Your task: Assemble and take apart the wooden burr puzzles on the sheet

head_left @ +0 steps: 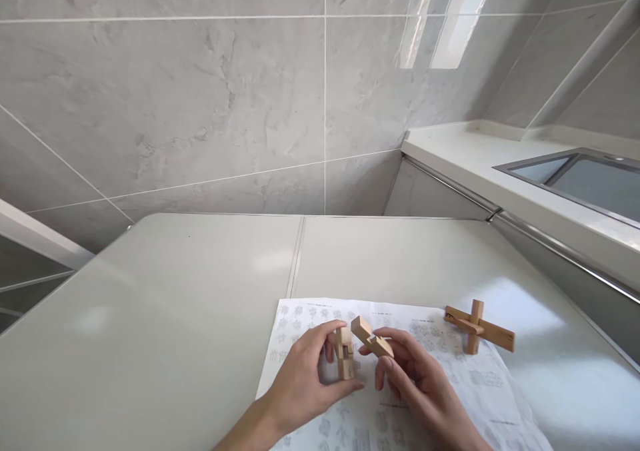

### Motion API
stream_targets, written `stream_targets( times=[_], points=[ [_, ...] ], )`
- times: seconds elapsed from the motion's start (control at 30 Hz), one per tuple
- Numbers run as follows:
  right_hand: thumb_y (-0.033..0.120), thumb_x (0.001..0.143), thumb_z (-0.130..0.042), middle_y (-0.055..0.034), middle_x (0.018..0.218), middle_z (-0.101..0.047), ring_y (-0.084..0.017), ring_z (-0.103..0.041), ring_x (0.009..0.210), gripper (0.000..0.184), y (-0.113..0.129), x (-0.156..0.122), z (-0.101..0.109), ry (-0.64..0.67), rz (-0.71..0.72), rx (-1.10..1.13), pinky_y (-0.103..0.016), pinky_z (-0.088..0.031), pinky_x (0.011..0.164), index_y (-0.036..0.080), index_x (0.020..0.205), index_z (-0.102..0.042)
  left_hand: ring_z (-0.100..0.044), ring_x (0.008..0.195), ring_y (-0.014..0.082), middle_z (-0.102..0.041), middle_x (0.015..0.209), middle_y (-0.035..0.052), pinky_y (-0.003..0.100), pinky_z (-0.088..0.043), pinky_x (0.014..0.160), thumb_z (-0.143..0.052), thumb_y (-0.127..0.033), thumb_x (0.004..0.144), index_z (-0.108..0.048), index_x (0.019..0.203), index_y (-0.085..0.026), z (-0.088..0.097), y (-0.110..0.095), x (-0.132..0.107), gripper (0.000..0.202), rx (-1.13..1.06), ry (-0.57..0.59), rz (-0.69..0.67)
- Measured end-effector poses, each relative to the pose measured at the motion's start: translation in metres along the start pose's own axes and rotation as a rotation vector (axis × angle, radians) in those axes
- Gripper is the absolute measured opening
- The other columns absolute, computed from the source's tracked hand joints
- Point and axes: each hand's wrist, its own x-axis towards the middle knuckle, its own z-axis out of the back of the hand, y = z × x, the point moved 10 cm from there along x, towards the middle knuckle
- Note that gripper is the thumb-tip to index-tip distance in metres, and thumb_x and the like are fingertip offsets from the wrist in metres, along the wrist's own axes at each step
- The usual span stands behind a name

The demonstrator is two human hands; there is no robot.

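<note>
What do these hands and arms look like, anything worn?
The left hand and right hand are ordinary human hands, with no gloves or rings showing. The short stretches of forearm in view are bare, without sleeves, watch or cables.

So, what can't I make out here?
All in the head view:
Sheet: small print too small and blurred to read; the left hand and right hand cover some.
Sheet's near edge: cut off by the bottom edge.
Undersides of the left block, right block and cross: hidden by their own bulk.
Sink: cut off by the right edge.
</note>
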Motion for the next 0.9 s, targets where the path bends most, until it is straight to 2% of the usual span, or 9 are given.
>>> stream_targets(
  times=[0.17,0.27,0.37,0.47,0.6,0.67,0.73,0.8,0.9],
  points=[
    [0.040,0.109,-0.058,-0.0022,0.076,-0.070,-0.019,-0.070,0.064,0.022,0.011,-0.006,0.011,-0.136,0.203,-0.292,-0.027,-0.057,0.058,0.025,0.121,-0.070,-0.063,0.110,0.0318,-0.063,0.120,0.0075,0.045,-0.055,0.093,-0.091,-0.049,0.080,-0.064,0.127,-0.029,0.014,-0.011,0.001,0.058,0.154,-0.139,-0.121],
    [0.028,0.109,-0.059,-0.0008,0.077,-0.070,-0.016,-0.066,0.058,0.017,0.032,-0.010,0.009,-0.167,0.391,-0.425,-0.024,-0.055,0.052,0.027,0.122,-0.069,-0.063,0.112,0.0329,-0.062,0.121,0.0084,0.048,-0.057,0.094,-0.088,-0.053,0.082,-0.064,0.125,-0.028,0.022,-0.005,0.004,0.055,0.202,-0.171,-0.084],
    [0.013,0.105,-0.060,-0.0025,0.085,-0.075,-0.015,-0.066,0.058,0.025,0.049,-0.013,0.001,-0.137,0.526,-0.498,-0.024,-0.055,0.052,0.026,0.125,-0.067,-0.063,0.115,0.0333,-0.059,0.127,0.0093,0.050,-0.059,0.095,-0.083,-0.056,0.086,-0.064,0.129,-0.028,0.033,0.002,0.008,0.055,0.231,-0.170,-0.049],
    [0.004,0.102,-0.057,-0.0069,0.097,-0.079,-0.015,-0.069,0.061,0.032,0.057,-0.016,-0.004,-0.112,0.600,-0.546,-0.025,-0.055,0.051,0.024,0.124,-0.067,-0.060,0.123,0.0352,-0.054,0.136,0.0096,0.050,-0.059,0.098,-0.086,-0.050,0.084,-0.064,0.131,-0.031,0.045,0.006,0.010,0.055,0.275,-0.169,-0.048],
    [0.005,0.102,-0.056,-0.0075,0.098,-0.080,-0.015,-0.071,0.062,0.028,0.057,-0.019,-0.003,-0.122,0.623,-0.579,-0.026,-0.057,0.053,0.023,0.120,-0.068,-0.053,0.133,0.0374,-0.051,0.144,0.0108,0.050,-0.056,0.103,-0.091,-0.049,0.079,-0.061,0.140,-0.033,0.050,0.003,0.009,0.070,0.273,-0.142,-0.080],
    [0.005,0.102,-0.056,-0.0077,0.099,-0.081,-0.016,-0.074,0.066,0.029,0.058,-0.020,-0.005,-0.113,0.640,-0.591,-0.025,-0.058,0.055,0.023,0.122,-0.068,-0.058,0.125,0.0332,-0.055,0.138,0.0106,0.046,-0.055,0.102,-0.083,-0.057,0.086,-0.062,0.141,-0.032,0.047,-0.005,0.006,0.064,0.203,-0.116,-0.142],
    [0.006,0.103,-0.056,-0.0078,0.100,-0.081,-0.016,-0.076,0.071,0.030,0.061,-0.021,-0.008,-0.079,0.662,-0.584,-0.025,-0.059,0.058,0.023,0.124,-0.069,-0.063,0.103,0.0262,-0.064,0.118,0.0083,0.038,-0.056,0.090,-0.066,-0.066,0.098,-0.066,0.137,-0.030,0.037,-0.014,0.002,0.053,0.092,-0.042,-0.199],
    [0.006,0.105,-0.054,-0.0078,0.101,-0.081,-0.017,-0.078,0.075,0.031,0.065,-0.022,-0.014,-0.029,0.684,-0.563,-0.024,-0.060,0.060,0.023,0.126,-0.069,-0.059,0.078,0.0198,-0.065,0.093,0.0036,0.031,-0.051,0.073,-0.051,-0.067,0.105,-0.068,0.135,-0.028,0.022,-0.018,-0.002,0.053,-0.005,0.082,-0.189],
    [0.006,0.106,-0.052,-0.0075,0.101,-0.081,-0.017,-0.080,0.078,0.033,0.068,-0.024,-0.021,0.023,0.700,-0.536,-0.023,-0.061,0.061,0.024,0.129,-0.068,-0.050,0.061,0.0150,-0.059,0.070,-0.0018,0.026,-0.041,0.061,-0.051,-0.062,0.107,-0.074,0.128,-0.025,0.002,-0.020,-0.007,0.049,-0.078,0.248,-0.118]
  ],
)
